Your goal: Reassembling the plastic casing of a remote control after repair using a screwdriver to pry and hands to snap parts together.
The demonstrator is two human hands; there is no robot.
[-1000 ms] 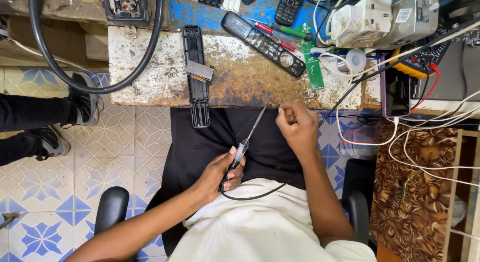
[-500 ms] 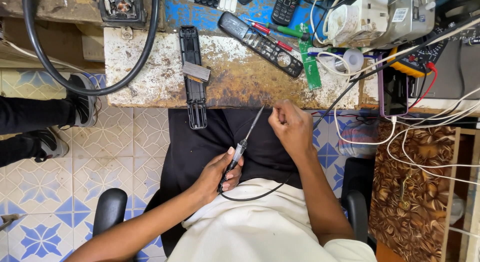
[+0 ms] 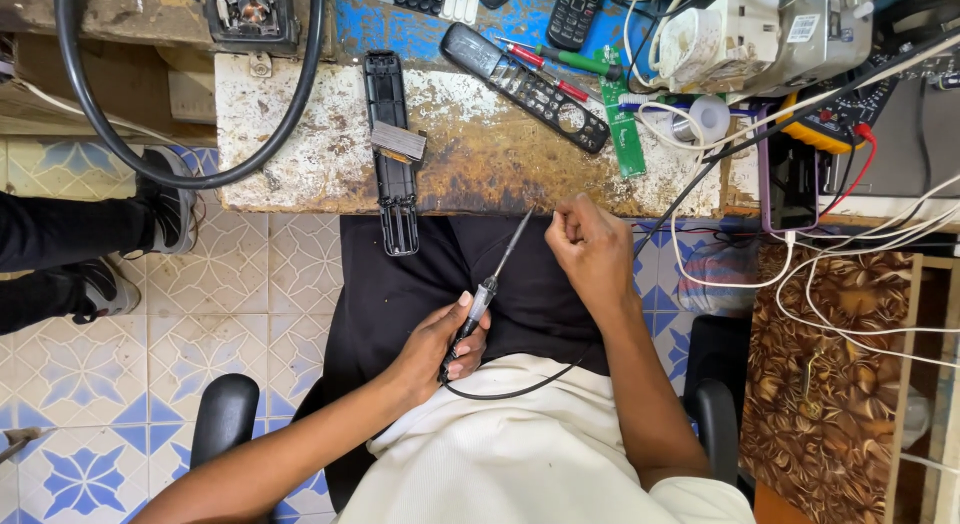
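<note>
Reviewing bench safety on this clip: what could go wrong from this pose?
1. The left hand holds a soldering iron over the lap, its tip close to the right hand; a slip could burn fingers or trousers.
2. The iron's cord loops across the white shirt; a snag could jerk the tool.
3. White cables hang off the cluttered bench by the right arm and could catch.
</note>
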